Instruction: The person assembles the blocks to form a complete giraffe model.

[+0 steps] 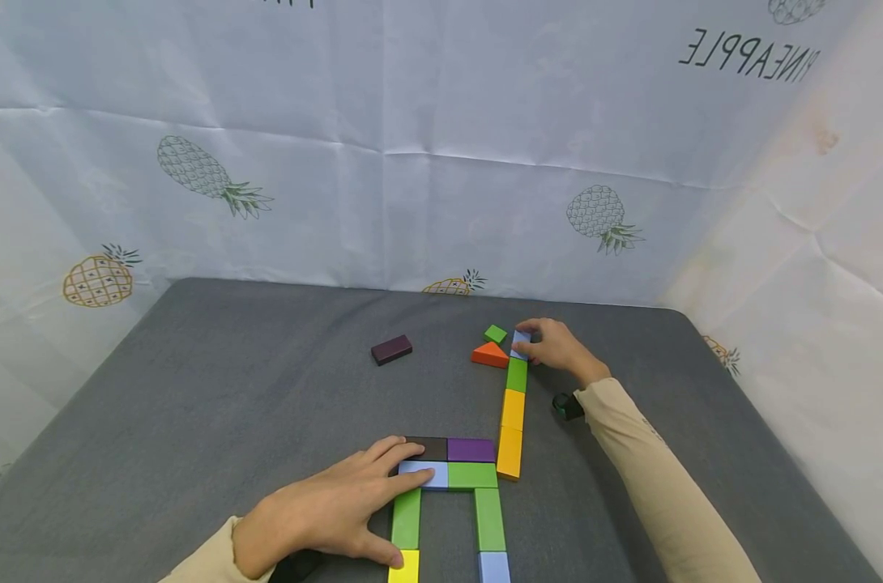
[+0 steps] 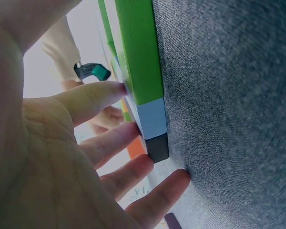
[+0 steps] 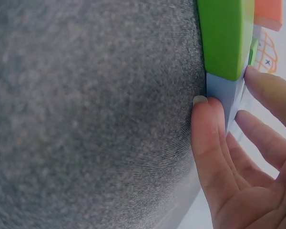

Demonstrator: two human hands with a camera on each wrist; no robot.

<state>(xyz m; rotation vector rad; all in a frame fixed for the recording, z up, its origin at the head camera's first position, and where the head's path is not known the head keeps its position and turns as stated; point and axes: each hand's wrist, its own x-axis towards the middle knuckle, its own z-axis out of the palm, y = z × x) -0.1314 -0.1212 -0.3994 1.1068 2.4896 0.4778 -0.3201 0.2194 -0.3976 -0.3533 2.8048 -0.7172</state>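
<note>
At the far end of a slanted row, my right hand (image 1: 556, 350) pinches a light blue block (image 1: 519, 343) between thumb and fingers. The block butts against a green block (image 1: 517, 375), as the right wrist view also shows. Two orange-yellow blocks (image 1: 512, 410) continue the row toward me. My left hand (image 1: 332, 504) lies spread over the left side of a flat block frame. Its fingertips touch a black block (image 1: 430, 448) and another light blue block (image 1: 436, 477); the thumb rests by a yellow block (image 1: 407, 568). Purple (image 1: 471, 450) and green (image 1: 473, 475) blocks adjoin these.
An orange triangular block (image 1: 490, 355) and a small green block (image 1: 496, 334) lie left of the row's far end. Farther left sits a dark purple block (image 1: 392, 350). The grey table (image 1: 194, 421) meets a pineapple-print curtain (image 1: 383, 202) behind.
</note>
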